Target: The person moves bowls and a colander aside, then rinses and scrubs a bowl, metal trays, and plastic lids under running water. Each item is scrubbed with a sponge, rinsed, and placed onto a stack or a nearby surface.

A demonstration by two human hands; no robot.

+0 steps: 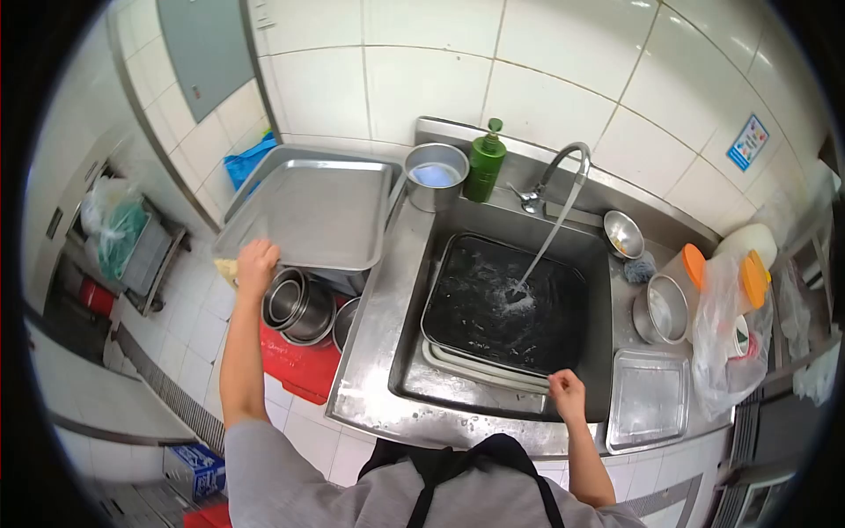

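Observation:
My left hand (258, 264) is closed on the near left corner of a flat metal tray (317, 211), which sits beside the sink. A bit of yellowish cloth (227, 267) shows by that hand. My right hand (567, 393) is curled with its fingertips at the near right corner of a black tray (458, 304) in the sink (414, 378); what they pinch, if anything, is hidden. The black tray is full of water, on top of pale trays (475, 370). Water runs into it from the curved faucet (576, 157).
Metal pots (299, 304) stand on a red surface (304, 365) at the left. Behind the sink are a green pump bottle (486, 163) and a metal container (436, 176). Bowls (623, 234), a shallow metal tray (650, 398) and a plastic bag (726, 334) occupy the right counter.

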